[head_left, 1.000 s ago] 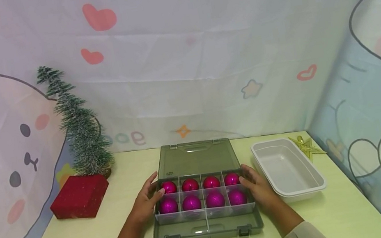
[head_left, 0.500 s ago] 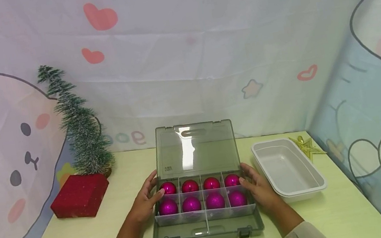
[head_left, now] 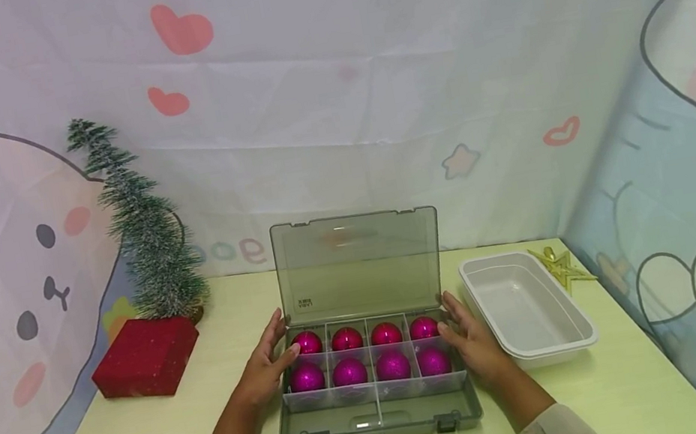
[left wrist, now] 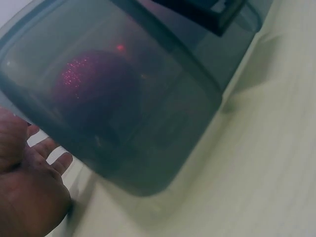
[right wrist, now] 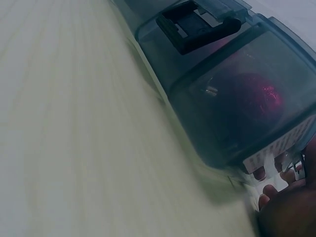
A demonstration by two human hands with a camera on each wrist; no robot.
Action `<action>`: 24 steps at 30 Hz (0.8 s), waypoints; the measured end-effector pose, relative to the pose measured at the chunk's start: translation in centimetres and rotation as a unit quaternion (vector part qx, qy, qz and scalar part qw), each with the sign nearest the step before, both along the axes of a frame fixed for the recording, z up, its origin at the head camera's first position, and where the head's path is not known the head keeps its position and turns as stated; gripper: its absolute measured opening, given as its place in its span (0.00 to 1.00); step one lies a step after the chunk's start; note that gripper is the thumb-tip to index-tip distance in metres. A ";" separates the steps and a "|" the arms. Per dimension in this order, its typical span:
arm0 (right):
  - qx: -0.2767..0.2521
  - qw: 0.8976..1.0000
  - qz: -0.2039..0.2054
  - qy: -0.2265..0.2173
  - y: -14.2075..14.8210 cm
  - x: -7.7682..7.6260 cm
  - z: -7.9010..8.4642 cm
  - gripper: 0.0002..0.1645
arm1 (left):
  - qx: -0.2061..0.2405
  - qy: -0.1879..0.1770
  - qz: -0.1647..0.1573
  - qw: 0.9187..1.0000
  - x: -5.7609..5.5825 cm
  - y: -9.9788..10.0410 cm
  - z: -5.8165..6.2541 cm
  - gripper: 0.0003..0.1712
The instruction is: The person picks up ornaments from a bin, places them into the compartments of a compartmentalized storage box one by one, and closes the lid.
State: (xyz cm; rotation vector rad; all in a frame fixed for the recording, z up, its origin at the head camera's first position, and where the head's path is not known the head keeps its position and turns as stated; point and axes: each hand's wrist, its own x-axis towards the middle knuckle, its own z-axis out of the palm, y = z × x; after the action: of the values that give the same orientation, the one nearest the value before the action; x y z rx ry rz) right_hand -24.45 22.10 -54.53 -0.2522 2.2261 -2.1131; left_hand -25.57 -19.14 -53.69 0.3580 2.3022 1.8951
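Note:
A smoky see-through compartment box stands on the table with its lid raised nearly upright at the back. Two rows of shiny balls fill its dividers: red-pink baubles behind, purple glittery baubles in front. The front pair of compartments holds nothing. My left hand grips the box's left side, thumb over the rim. On the right side, my right hand holds it the same way. Both wrist views show the box's walls up close, with fingers partly hidden behind its ends.
A white plastic tub stands right of the box, close to my right hand. Behind it lies a gold star. At the left are a small frosted tree and a red velvety block. A printed cloth hangs behind.
The box's lid has swung up from leaning back to nearly upright. Both hands stay at the box's sides, almost unmoved, and the baubles keep their places.

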 end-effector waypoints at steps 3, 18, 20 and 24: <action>0.024 1.000 0.000 0.006 0.1 0.0 0.0 0.47 | -0.005 -0.003 0.006 1.000 0.1 0.2 0.2 0.49; 0.108 0.994 -0.010 -0.010 0.0 0.4 1.1 0.43 | -0.053 0.010 0.011 0.998 0.3 0.1 1.4 0.47; 0.126 0.992 -0.008 0.003 -0.1 0.4 1.4 0.43 | -0.069 0.011 0.014 0.997 0.4 0.1 1.8 0.47; 0.145 0.989 0.000 0.019 -0.1 0.4 1.9 0.45 | -0.101 0.022 0.019 0.995 0.6 0.2 2.7 0.49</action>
State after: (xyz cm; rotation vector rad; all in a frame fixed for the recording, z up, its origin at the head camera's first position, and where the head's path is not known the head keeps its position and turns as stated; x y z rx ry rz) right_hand -24.01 22.00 -52.61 -0.2760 2.5140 -1.7658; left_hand -24.95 -18.94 -50.98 0.3368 2.5170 1.6658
